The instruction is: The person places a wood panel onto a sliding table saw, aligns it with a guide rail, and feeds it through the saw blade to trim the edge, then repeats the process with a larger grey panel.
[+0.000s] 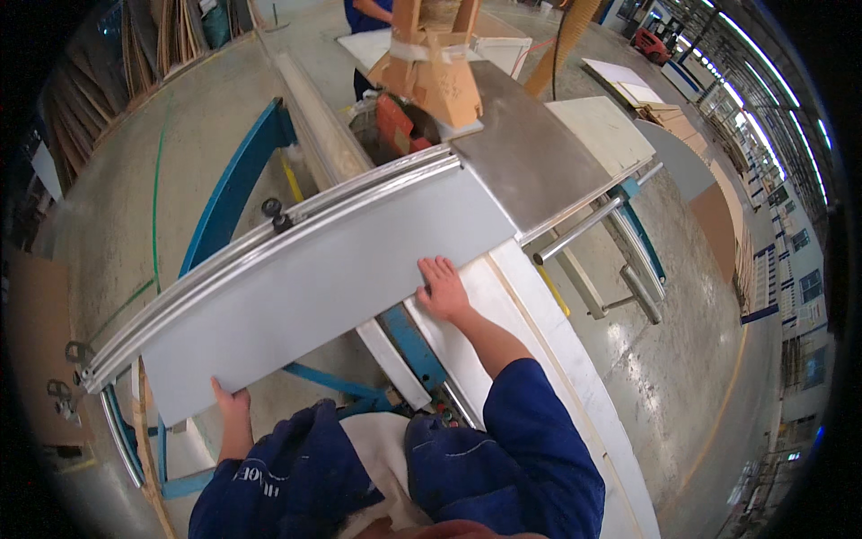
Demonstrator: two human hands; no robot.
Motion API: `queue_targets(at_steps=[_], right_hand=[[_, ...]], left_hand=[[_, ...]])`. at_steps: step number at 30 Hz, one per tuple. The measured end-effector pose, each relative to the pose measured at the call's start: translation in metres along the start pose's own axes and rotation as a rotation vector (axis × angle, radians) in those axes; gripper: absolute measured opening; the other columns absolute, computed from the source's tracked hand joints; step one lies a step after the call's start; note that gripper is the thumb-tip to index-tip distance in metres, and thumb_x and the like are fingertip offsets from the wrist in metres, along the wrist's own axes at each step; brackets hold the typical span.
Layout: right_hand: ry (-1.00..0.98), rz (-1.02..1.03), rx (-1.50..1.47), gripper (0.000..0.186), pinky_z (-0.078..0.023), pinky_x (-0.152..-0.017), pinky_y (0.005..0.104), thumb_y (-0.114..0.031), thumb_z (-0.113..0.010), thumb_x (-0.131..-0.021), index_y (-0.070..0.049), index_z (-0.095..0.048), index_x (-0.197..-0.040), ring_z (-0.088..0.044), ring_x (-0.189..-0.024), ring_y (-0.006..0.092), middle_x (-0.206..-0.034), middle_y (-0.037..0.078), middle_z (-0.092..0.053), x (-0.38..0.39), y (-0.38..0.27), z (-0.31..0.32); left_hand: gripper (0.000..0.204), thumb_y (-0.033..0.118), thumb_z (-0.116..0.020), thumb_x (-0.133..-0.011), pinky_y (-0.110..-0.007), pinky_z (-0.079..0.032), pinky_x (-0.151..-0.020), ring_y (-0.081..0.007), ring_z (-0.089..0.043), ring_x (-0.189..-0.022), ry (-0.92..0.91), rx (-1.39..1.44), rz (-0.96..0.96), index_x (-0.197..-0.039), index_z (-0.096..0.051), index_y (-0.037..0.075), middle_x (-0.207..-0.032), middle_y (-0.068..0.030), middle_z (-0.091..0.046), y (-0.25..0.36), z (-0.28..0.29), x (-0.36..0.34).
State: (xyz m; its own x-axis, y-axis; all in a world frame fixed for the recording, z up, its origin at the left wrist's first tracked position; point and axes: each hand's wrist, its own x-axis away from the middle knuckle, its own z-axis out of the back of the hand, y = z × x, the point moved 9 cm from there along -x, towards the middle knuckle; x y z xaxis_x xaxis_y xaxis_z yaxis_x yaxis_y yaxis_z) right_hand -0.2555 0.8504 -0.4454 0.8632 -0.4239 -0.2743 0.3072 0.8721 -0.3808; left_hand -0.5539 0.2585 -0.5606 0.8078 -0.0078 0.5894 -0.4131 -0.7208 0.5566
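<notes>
A long light-grey panel (314,283) lies slantwise across a sliding table saw, its far long edge along the aluminium fence (359,190). My left hand (233,406) grips the panel's near edge close to its left end, thumb on top, the other fingers hidden beneath. Farther right, my right hand (442,289) rests flat on the near edge with its fingers stretched out. Beyond the panel's right end stands a red machine part (398,126) under a cardboard-like hood (429,85). The saw blade cannot be made out.
Black knobs (277,214) stick up from the fence. A dark metal table (534,144) adjoins the panel's right end, and a white sliding bed (557,359) runs along my right side. A blue frame arm (235,184) curves beyond the fence. Another person (368,13) stands at the far side.
</notes>
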Motion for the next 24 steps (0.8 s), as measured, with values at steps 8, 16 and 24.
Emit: queue_targets(at_steps=[8,16,24], right_hand=[[-0.129,-0.185,0.127,0.081,-0.021,-0.126,0.0514,-0.042,-0.065,-0.091,0.008,-0.039,-0.151,-0.035,-0.146,0.0462,-0.155,0.029,-0.043,-0.016,-0.047,0.011],[-0.283,-0.128,0.154,0.093,-0.026,-0.125,0.0505,-0.046,-0.074,-0.087,0.012,-0.036,-0.15,-0.036,-0.145,0.0462,-0.154,0.032,-0.041,-0.011,-0.134,-0.007],[-0.381,-0.112,0.273,0.101,-0.029,-0.124,0.0469,-0.042,-0.082,-0.08,0.011,-0.032,-0.151,-0.039,-0.144,0.0426,-0.154,0.028,-0.042,0.008,-0.203,-0.014]], left_hand=[[0.052,0.032,-0.073,-0.099,-0.05,-0.043,-0.116,-0.0314,-0.056,-0.13,0.035,0.164,0.125,-0.142,-0.055,0.01,-0.141,-0.0096,-0.061,0.002,-0.043,0.021],[0.049,0.03,-0.073,-0.099,-0.046,-0.049,-0.111,-0.0294,-0.059,-0.125,-0.046,0.316,0.319,-0.138,-0.056,0.005,-0.135,-0.0104,-0.062,0.014,-0.032,0.052],[0.049,0.031,-0.075,-0.097,-0.045,-0.051,-0.11,-0.0293,-0.057,-0.126,-0.026,0.193,0.357,-0.136,-0.058,0.006,-0.133,-0.0116,-0.062,0.012,0.008,0.073]])
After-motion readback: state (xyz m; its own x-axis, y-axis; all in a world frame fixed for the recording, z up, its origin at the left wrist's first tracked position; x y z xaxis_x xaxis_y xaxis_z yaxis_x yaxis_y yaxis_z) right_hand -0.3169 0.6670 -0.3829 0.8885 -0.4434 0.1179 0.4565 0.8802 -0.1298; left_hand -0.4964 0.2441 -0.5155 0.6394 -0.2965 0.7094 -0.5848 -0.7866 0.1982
